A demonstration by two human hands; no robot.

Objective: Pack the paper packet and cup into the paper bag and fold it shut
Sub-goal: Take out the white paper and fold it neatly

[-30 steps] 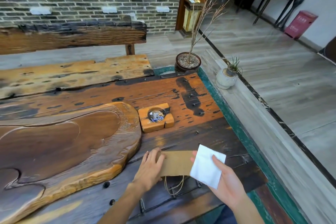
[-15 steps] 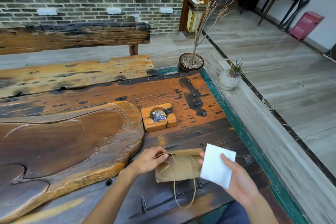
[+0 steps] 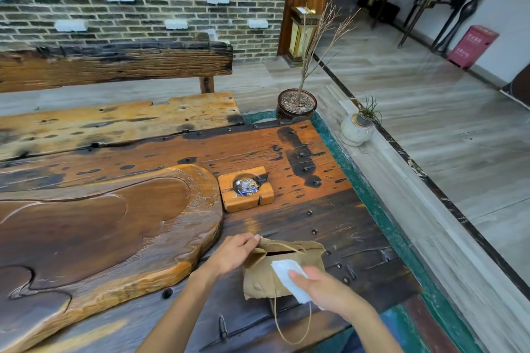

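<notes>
Left hand (image 3: 233,253) pinched on rim of paper bag (image 3: 266,275), holding mouth partly open. Right hand (image 3: 324,288) closed on white paper packet (image 3: 286,272), leading corner just below opening. Cup not in view. Risk: narrow mouth; packet snags near lip, collapsing soft bag.

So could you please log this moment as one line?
left hand: holds bag open | right hand: packet at mouth | cup: unseen

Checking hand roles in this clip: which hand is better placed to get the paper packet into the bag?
Right. The right hand already holds the white paper packet beside the paper bag mouth, while the left hand pinches the rim open.
</notes>
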